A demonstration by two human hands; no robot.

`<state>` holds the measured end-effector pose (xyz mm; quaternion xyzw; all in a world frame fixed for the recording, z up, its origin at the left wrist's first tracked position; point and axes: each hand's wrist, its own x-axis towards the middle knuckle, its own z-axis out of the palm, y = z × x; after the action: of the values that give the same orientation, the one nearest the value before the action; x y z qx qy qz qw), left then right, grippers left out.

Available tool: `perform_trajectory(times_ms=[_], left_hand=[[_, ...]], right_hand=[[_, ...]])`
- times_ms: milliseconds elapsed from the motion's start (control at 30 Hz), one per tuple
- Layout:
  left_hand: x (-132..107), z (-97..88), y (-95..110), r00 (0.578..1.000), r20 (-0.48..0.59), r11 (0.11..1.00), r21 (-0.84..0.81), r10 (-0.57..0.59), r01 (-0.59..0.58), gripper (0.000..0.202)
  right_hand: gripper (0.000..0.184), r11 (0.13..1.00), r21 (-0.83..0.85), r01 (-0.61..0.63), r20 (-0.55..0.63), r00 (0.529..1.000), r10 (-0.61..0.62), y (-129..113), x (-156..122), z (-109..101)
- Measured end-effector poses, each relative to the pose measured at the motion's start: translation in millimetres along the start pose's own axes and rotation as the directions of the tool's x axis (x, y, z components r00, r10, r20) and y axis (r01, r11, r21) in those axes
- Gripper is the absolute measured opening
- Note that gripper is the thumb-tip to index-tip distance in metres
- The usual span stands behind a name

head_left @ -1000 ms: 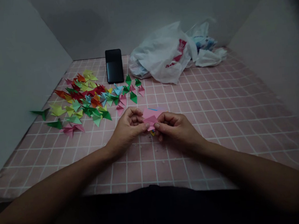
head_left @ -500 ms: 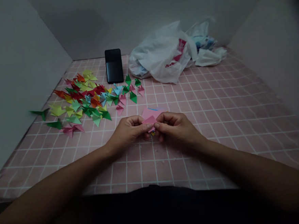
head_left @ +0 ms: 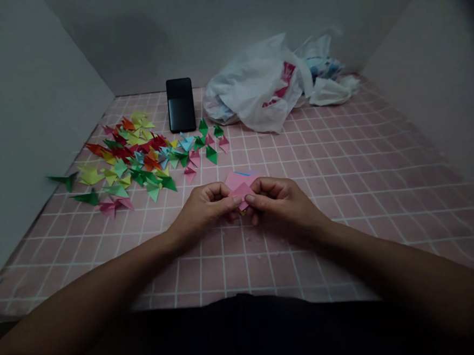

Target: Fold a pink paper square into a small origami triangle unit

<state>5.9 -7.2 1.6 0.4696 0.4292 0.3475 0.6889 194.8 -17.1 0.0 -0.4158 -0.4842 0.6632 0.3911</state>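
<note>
A small folded piece of pink origami paper [head_left: 242, 192] is pinched between my two hands. My left hand [head_left: 212, 202] grips its left side, thumb on top and fingers curled below. On the right side, the thumb and fingers of my right hand [head_left: 277, 199] close on it in the same way. Just beyond and partly beneath lies a stack of pink paper sheets [head_left: 234, 177], with a bit of blue showing at its far edge. Something small and yellow peeks out under my fingers, too hidden to name.
Many folded paper pieces [head_left: 138, 152] in green, yellow, red, blue and pink lie spread at left. A black phone [head_left: 180, 105] stands upright at the back. White plastic bags [head_left: 255, 87] sit by the back wall. A pink checked cloth [head_left: 344, 202] covers the table.
The folded pink paper has shifted slightly to the right and turned a little, its point now facing up. Both hands keep their pinch and have barely moved.
</note>
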Motion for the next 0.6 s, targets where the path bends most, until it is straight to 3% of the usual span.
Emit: perform_trajectory(times_ms=[433, 600], left_hand=[[1.3, -0.4, -1.5, 0.999, -0.007, 0.998, 0.056, 0.044, -0.044, 0.027], [1.6, 0.4, -3.2, 0.995, -0.060, 0.995, 0.062, 0.081, -0.077, 0.026]], right_hand=[[0.023, 0.996, -0.053, 0.077, -0.047, 0.996, -0.079, 1.2, -0.8, 0.9], [0.029, 0.994, -0.020, 0.108, -0.058, 0.992, -0.109, 2.8, 1.6, 0.1]])
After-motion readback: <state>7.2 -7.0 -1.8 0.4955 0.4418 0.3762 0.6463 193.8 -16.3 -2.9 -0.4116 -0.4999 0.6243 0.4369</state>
